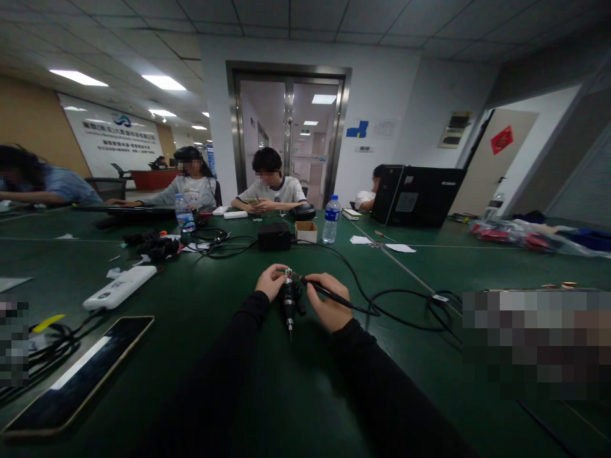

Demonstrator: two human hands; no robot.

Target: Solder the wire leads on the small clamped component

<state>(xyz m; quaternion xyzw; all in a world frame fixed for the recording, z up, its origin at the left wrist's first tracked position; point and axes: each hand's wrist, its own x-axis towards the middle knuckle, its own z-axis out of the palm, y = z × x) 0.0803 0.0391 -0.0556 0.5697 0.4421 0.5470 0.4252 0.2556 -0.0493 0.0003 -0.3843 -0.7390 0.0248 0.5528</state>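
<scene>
In the head view my left hand [271, 282] is closed, its fingertips at a small green and white part [288, 272]. That part sits at the far end of a black device [289, 296] whose thin metal tip points toward me. My right hand [330, 301] grips a soldering iron [329, 294] like a pen. Its tip reaches the small green part, though whether they touch is too small to tell. A black cord runs from the iron's rear across the table. The fingers partly hide the work.
On the green table [200, 356], a phone [81, 375] and a white power bank [119, 287] lie left. Ahead stand a black box [273, 236], a small carton [306, 231] and water bottles [331, 220]. The looped cord [410, 292] lies right. Several people sit beyond.
</scene>
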